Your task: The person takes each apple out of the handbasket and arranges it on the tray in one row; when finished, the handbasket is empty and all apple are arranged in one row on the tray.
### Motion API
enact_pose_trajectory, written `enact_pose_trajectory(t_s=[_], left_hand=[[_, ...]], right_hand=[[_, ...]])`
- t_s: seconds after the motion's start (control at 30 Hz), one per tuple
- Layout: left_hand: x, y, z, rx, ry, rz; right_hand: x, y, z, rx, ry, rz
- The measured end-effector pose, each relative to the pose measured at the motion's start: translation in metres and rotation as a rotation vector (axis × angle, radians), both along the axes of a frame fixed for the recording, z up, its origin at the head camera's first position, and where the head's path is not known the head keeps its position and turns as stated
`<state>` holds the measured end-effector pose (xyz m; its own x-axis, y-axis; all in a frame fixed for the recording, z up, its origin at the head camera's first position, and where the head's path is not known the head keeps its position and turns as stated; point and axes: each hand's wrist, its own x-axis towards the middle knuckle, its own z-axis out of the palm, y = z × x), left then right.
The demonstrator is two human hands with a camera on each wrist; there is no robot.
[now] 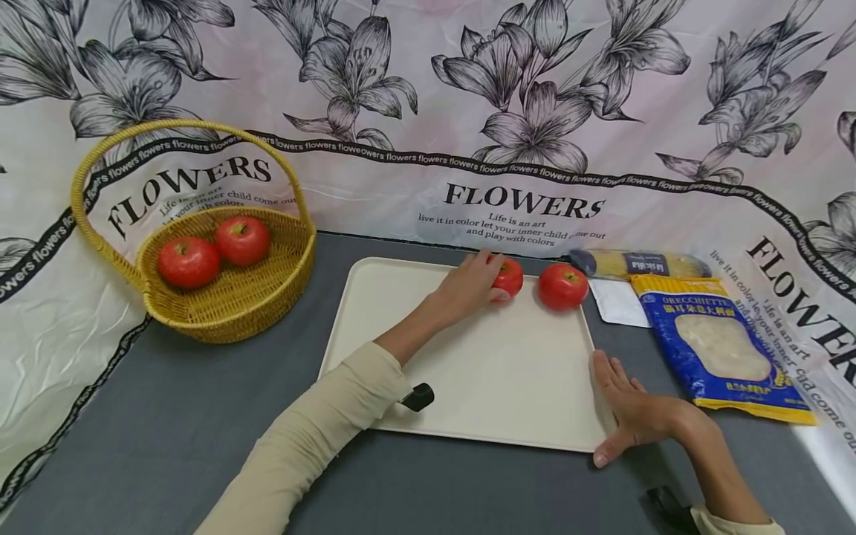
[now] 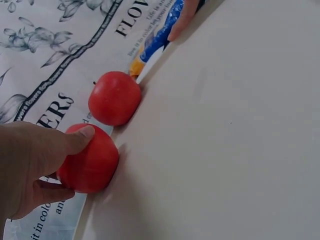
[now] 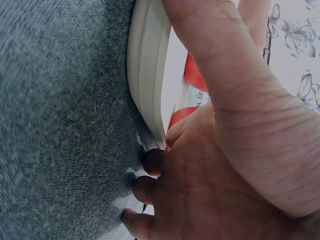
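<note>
My left hand [image 1: 468, 284] grips a red apple [image 1: 510, 279] at the far edge of a cream tray [image 1: 481, 371]. In the left wrist view its thumb lies over the top of that apple [image 2: 92, 162], with fingers round the side. Close to its right is a second apple [image 1: 563, 287], at the tray's far right corner. My right hand [image 1: 631, 405] rests at the tray's right edge, fingers extended and thumb by the near corner. The right wrist view shows this palm [image 3: 200, 175] beside the tray's rim [image 3: 150, 65].
A yellow wicker basket [image 1: 227, 319] with a tall handle holds two red apples [image 1: 189, 262] at the left. Right of the tray lie a blue and yellow bag of orecchiette [image 1: 722, 345], a long pasta packet [image 1: 642, 264] and a white packet [image 1: 618, 303]. Flower-printed sheeting [image 1: 374, 186] rises behind.
</note>
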<state>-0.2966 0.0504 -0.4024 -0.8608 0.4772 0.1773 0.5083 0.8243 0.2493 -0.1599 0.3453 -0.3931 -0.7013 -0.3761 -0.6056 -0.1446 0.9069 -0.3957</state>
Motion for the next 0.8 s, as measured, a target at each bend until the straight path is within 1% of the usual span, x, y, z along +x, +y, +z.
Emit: enact_pose_trajectory(t_s=[0.27,0.47,0.6,0.8], left_hand=[[0.001,0.001,0.003,-0.006,-0.031,-0.005],[0.001,-0.002,0.004,-0.010,-0.040,0.016],[0.005,-0.006,0.009,-0.027,-0.023,0.006],[0.012,-0.015,0.022,-0.059,0.016,-0.025]], right_hand=[[0.000,0.000,0.001,0.008,-0.001,0.001],[0.001,-0.002,0.001,0.001,-0.003,-0.007],[0.001,-0.001,0.000,-0.002,0.003,-0.008],[0.000,-0.001,0.000,0.009,-0.001,-0.009]])
